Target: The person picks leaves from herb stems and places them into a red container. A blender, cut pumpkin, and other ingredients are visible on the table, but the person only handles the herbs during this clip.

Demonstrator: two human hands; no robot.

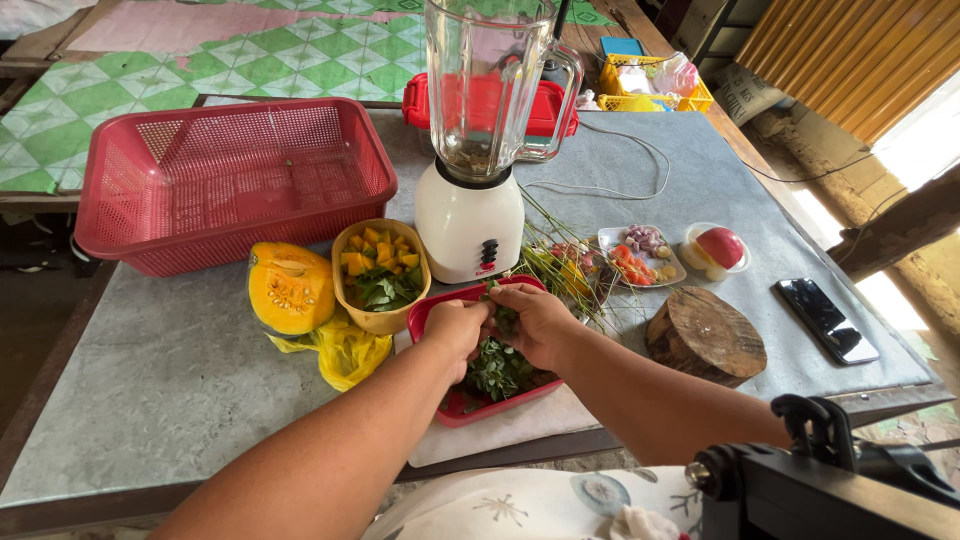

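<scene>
Over the red tray [430, 318] on the tabletop [180, 370], both hands' fingers [478, 312] pinch a sprig of small dark-green leaves [503, 318], more heaped below.

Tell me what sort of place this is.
Probably a simple home kitchen or food-preparation spot: a blender stands on the grey table, beside a cut pumpkin, and both hands pick leafy greens.

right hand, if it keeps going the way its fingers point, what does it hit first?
The right hand points left toward the left hand, so it likely meets that first, over the red plastic tray of green leaves; depth is unclear.
</scene>
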